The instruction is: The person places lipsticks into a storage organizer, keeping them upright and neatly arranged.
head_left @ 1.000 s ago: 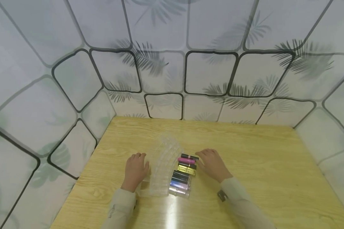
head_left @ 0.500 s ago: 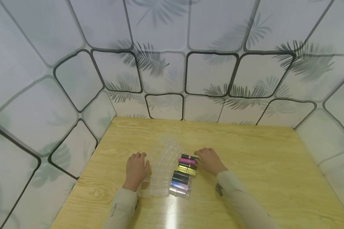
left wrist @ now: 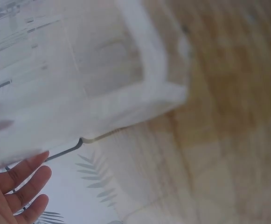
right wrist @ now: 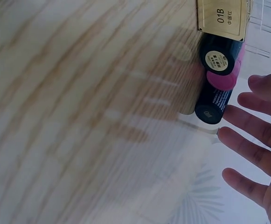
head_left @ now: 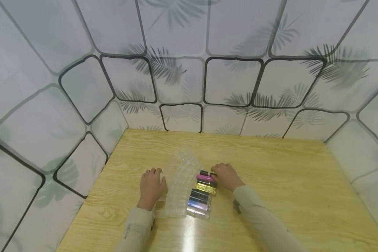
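Observation:
A clear plastic organizer (head_left: 179,190) with rows of compartments lies on the table, curved in the head view. My left hand (head_left: 152,189) is at its left side, fingers extended; the left wrist view shows fingers (left wrist: 30,186) close to the clear wall. Along the organizer's right side runs a row of lipstick tubes: black (head_left: 204,173), pink (head_left: 205,178), gold-and-black (head_left: 206,187), black (head_left: 199,193), blue-purple (head_left: 197,204) and clear-silver (head_left: 197,212). My right hand (head_left: 227,176) is at the far end of the row, its spread fingers (right wrist: 252,149) beside the black tube (right wrist: 212,105).
The wood-grain table (head_left: 286,189) extends well to the right of the tubes. Walls covered in leaf-patterned cloth (head_left: 226,80) enclose its back and sides. A gold label end (right wrist: 222,18) faces the right wrist camera.
My right hand has moved a little left, its fingertips now overlapping the ends of the black and pink tubes in the head view. My left hand has barely shifted. The tubes stay in their row.

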Tool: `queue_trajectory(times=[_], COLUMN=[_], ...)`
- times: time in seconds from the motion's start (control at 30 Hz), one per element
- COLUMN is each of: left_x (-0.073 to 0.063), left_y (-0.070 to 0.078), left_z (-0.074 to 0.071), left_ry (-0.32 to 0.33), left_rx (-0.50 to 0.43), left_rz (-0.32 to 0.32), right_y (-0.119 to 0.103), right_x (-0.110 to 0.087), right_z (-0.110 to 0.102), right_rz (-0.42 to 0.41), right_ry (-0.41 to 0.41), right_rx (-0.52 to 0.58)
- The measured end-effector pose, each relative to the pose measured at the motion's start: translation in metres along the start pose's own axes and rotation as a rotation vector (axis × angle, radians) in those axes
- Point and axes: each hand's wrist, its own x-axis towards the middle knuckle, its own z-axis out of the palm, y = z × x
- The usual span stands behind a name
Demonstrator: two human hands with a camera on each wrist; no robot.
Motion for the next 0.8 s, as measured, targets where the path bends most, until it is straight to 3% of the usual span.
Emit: queue_trajectory(times=[0.57,0.8], left_x=[-0.004,-0.005], left_y=[-0.003,-0.001], left_z=[0.009,0.006], left_ry=[0.154,0.163], left_rx=[0.014,0.032], left_rz=[-0.008,-0.009], right_y=[0.002,0.003], right_x=[0.003,0.003], right_z=[0.012,0.013], right_rz=[-0.025,-0.008], right_ry=[0.024,0.013], right_rx=[-0.026,-0.028])
